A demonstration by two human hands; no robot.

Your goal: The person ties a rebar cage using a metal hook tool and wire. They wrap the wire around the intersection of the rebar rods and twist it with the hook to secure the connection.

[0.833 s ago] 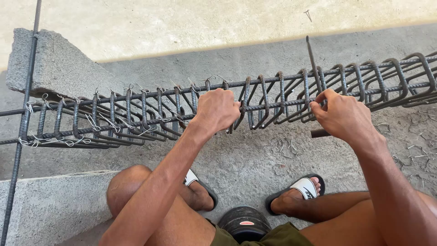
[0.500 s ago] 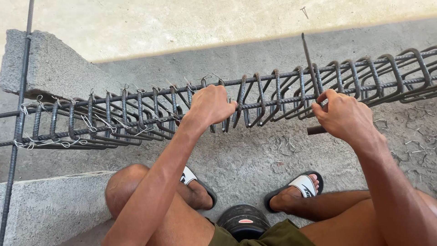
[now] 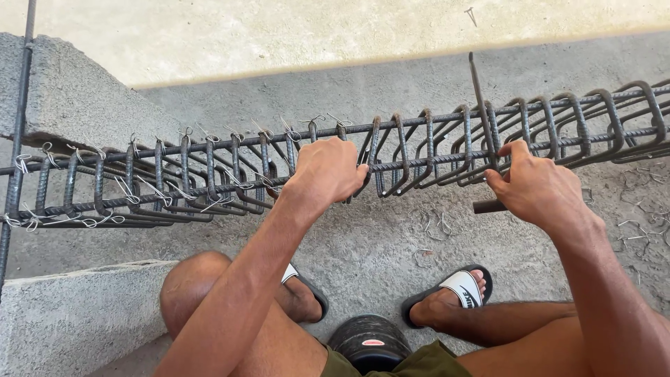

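A long rebar cage (image 3: 209, 174) of dark bent stirrups on straight bars runs across the view from left to right. Thin wire ties hold the stirrups on its left part. My left hand (image 3: 328, 171) grips a stirrup and the near bar at the cage's middle. My right hand (image 3: 541, 188) is closed on a dark metal hook tool (image 3: 481, 105), whose thin shaft sticks up past the cage and whose handle end pokes out under my palm. The tool sits against the near bar among the stirrups on the right.
A concrete block (image 3: 77, 98) props the cage at the left, and another block (image 3: 77, 314) lies at bottom left. Loose wire scraps (image 3: 433, 223) litter the concrete ground. My feet in black-and-white slides (image 3: 457, 290) rest below the cage. A black round seat (image 3: 370, 342) is under me.
My left hand has shifted slightly right along the cage and closed around a stirrup. My right hand with the tool stays at about the same place on the bar.
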